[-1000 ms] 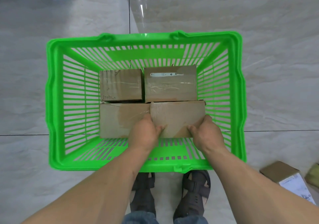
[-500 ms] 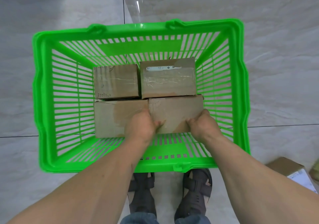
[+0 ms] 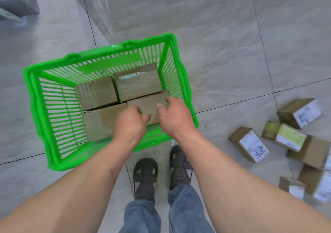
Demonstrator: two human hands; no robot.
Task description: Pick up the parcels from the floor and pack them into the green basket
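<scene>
The green basket stands on the tiled floor with several brown cardboard parcels packed flat inside. The near-right parcel lies against the basket's right wall. My left hand hovers over that parcel's near edge, fingers loosely curled, holding nothing. My right hand is raised just above the same parcel with relaxed fingers, apart from it. Several more parcels lie on the floor to the right, the nearest one showing a white label.
My two sandalled feet stand just in front of the basket. A heap of labelled parcels spreads along the right edge. A grey piece of furniture sits at the top left.
Both hands have let go of the near-right parcel and lifted off it. The view has swung right and pulled back, bringing the parcels on the floor into sight.
</scene>
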